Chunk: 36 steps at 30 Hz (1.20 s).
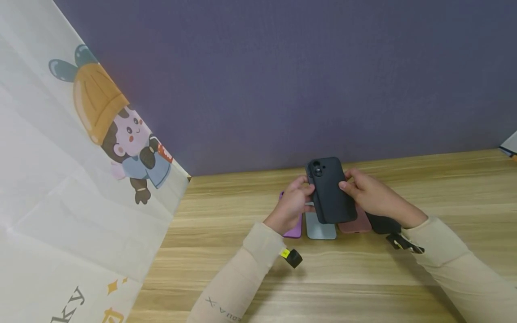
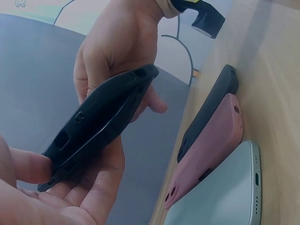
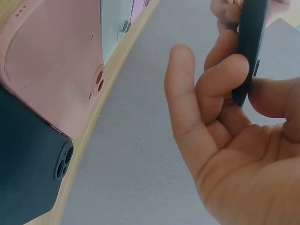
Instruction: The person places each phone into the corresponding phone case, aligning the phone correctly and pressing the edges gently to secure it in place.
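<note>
Two black phone cases (image 1: 335,193) are held up together above the table, one overlapping the other, their camera cutouts toward the top. My left hand (image 1: 291,204) pinches them at the left edge. On the right edge, my right hand (image 1: 369,193) grips with its thumb over the back. In the left wrist view the cases (image 2: 101,110) stand slightly apart, a wedge-shaped gap between them. Seen edge-on in the right wrist view, the black case (image 3: 251,47) sits between the right thumb and curled fingers, with one finger sticking out.
Beneath the hands lie a purple case (image 1: 295,229), a pale blue-green case (image 1: 321,229), a pink case (image 1: 355,224) and a black case (image 1: 383,223) in a row on the wooden table (image 1: 339,278). A dark panel (image 1: 303,80) rises behind; a printed white sheet (image 1: 48,157) stands left.
</note>
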Motion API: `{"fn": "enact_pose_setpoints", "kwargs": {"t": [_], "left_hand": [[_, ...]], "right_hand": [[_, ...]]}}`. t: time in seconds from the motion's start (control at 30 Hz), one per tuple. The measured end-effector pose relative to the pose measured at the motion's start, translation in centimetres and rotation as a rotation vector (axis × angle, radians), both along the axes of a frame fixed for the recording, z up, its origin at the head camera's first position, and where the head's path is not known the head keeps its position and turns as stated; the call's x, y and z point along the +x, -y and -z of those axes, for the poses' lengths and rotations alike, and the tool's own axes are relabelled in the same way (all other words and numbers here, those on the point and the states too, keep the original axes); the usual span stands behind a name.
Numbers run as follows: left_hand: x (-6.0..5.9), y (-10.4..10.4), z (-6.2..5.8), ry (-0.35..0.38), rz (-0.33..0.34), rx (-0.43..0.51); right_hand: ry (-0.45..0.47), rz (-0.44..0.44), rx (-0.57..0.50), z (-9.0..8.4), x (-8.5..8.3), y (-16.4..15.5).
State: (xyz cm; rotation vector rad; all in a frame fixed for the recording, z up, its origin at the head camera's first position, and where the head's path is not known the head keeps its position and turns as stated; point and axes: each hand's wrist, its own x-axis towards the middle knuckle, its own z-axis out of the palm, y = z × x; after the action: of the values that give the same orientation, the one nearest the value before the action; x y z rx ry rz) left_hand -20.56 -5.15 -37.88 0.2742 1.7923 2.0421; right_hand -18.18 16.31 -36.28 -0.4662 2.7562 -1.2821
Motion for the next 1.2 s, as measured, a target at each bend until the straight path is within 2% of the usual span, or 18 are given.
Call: {"fn": "enact_pose_setpoints", "kwargs": {"t": [0.6,0.9,1.2], "left_hand": [[-0.07,-0.31,0.17,0.058,-0.014,0.047],[0.02,-0.36,0.12,0.047,0.001,0.043],[0.02,-0.4,0.21,0.024,0.013,0.003]], "right_hand": [[-0.012,-0.011,0.017,-0.09,-0.1,0.2],[0.051,-0.02,0.007,0.1,-0.17,0.18],[0.056,-0.026,0.014,0.14,-0.27,0.19]]}}
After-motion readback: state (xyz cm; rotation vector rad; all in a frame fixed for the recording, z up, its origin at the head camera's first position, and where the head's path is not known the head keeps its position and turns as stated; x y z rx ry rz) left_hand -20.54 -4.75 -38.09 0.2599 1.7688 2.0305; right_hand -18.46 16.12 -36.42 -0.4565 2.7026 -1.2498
